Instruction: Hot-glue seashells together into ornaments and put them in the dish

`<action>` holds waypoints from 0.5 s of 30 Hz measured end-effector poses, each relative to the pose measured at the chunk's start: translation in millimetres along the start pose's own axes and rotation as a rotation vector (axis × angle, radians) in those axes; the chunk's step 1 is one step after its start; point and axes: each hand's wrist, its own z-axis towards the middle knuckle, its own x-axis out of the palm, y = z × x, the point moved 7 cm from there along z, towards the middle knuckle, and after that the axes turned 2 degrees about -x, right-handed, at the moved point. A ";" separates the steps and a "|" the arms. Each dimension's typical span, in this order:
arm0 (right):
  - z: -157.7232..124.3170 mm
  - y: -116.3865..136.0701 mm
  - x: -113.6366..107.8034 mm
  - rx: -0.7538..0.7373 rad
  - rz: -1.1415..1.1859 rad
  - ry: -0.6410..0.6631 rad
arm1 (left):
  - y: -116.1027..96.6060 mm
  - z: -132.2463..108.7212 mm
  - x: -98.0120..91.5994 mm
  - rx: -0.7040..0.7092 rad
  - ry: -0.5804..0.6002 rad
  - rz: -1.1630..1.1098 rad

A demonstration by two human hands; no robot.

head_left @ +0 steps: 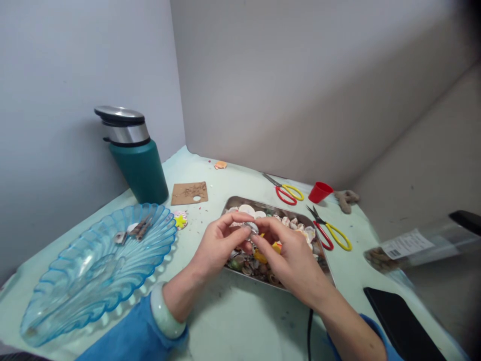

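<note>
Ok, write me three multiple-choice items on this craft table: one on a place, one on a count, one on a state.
1. Where is the metal tray of shells?
A. Inside the blue dish
B. Under both hands, mid-table
C. Behind the flask

2. How many pairs of scissors lie on the table?
A. One
B. Two
C. Four

3. What state is the red cup in?
A. Tipped on its side
B. Upright and full
C. Stacked on the flask

Answers:
1 B: the metal tray lies beneath the left hand and right hand, which pinch a small shell between them; the blue dish sits to its left.
2 B: one pair of scissors lies behind the tray, a second pair at its right, both with a red and a yellow handle.
3 A: the red cup lies tipped, its open rim facing sideways.
</note>
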 end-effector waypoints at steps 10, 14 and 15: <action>-1.9 15.6 -25.5 -0.107 -0.178 -0.145 | -0.9 0.1 -3.3 -0.057 -0.069 -0.039; -20.4 46.7 -30.5 -0.280 -0.107 -0.127 | -0.8 0.4 -3.2 -0.071 -0.077 -0.038; -27.6 52.5 -24.2 -0.327 -0.088 -0.067 | -0.3 0.4 -3.3 -0.078 -0.084 -0.037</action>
